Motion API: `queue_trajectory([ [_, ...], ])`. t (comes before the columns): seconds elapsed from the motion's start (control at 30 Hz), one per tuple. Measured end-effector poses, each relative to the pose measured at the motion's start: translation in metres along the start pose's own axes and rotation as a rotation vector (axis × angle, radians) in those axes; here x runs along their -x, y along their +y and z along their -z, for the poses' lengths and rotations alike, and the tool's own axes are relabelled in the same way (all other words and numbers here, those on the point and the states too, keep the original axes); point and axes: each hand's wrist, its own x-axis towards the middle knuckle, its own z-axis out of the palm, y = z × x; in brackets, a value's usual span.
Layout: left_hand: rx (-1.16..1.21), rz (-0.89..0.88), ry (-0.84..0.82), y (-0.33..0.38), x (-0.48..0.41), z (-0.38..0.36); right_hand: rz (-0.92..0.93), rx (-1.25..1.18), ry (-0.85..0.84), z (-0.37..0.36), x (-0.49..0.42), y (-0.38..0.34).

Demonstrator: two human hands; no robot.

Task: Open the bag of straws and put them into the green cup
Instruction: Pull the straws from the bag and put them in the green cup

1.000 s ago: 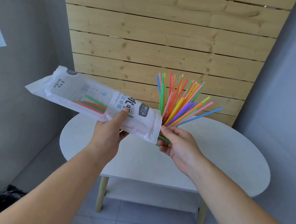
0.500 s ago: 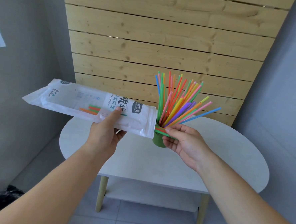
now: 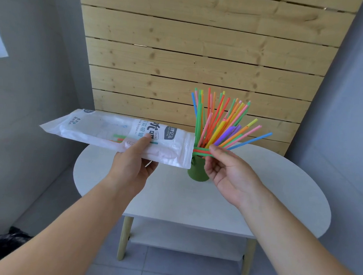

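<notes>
Pale wood slat wall (image 3: 202,53) behind, white oval table (image 3: 257,195) below. My left hand (image 3: 132,166) grips bag (image 3: 104,132) mid-length, thumb on top, mouth facing 3 o'clock. My right hand (image 3: 231,174) pinches few straws (image 3: 201,152) poking from mouth, just above green cup (image 3: 197,170) at 12 o'clock. Fanned bundle (image 3: 219,122) already in cup. Straws light, slick, bendy: I'd pinch near ends. Bundle crowds rim; cup may tip. Black sack (image 3: 0,243) on floor, 7 o'clock.

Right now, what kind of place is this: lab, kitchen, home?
Probably a corner of a plain indoor room, maybe a staged home set: grey walls, a pale wooden slat panel behind a white oval table with wooden legs, grey floor tiles.
</notes>
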Motion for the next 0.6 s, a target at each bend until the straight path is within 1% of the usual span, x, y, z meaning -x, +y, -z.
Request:
queue_trajectory([
  [0.1, 0.054, 0.069, 0.009, -0.002, 0.003, -0.002, 0.005, -0.195, 0.003, -0.006, 0.002, 0.005],
  [0.17, 0.080, 0.112, 0.012, -0.005, 0.006, -0.005, 0.030, -0.203, 0.006, -0.010, 0.002, 0.011],
  [0.27, 0.109, 0.168, 0.012, -0.009, 0.009, -0.008, 0.104, -0.096, 0.038, -0.014, 0.001, 0.020],
  [0.4, 0.126, 0.217, 0.021, -0.009, 0.010, -0.008, 0.292, 0.136, 0.042, -0.015, 0.003, 0.023],
  [0.5, 0.121, 0.224, 0.045, -0.009, 0.009, -0.008, 0.474, 0.339, 0.147, -0.012, 0.002, 0.018],
  [0.6, 0.144, 0.217, 0.088, -0.008, 0.007, -0.007, 0.575, 0.359, 0.200, -0.005, 0.000, 0.005],
])
